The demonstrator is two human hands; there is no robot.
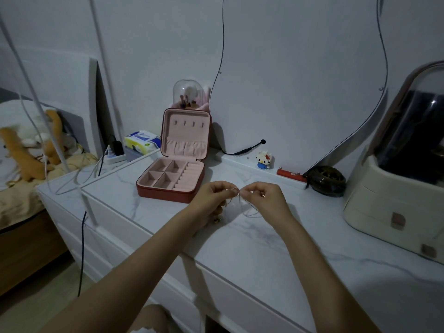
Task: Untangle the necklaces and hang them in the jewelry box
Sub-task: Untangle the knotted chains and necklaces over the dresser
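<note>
1. Because the work needs a flat, steady surface, everything sits on the white marble-look counter (252, 241), and it carries the jewelry box (171, 181), which serves here as the landmark.
2. To the far right of the jewelry box stands a cream cosmetics cabinet (394, 200) with a dark domed lid, well apart from the work.
3. The jewelry box lies open with its lid propped upright against the wall, likely so that the row of small hooks (188, 123) in the lid faces the person and can be reached from the front; no chain hangs on them yet, and the pink compartments look bare.
4. Just right of and in front of the jewelry box, the left hand (213, 197) and the right hand (263, 197) are raised above the counter with their fingertips almost meeting, each pinching the thin chain.
5. The necklaces (237, 195) are held between those pinches, probably so a knot can be picked apart; strands droop below the hands toward the counter, and a small bunch hangs under the left hand. How many chains there are is too fine to tell.
6. I judge the untangling is not finished, and hanging comes after.
</note>
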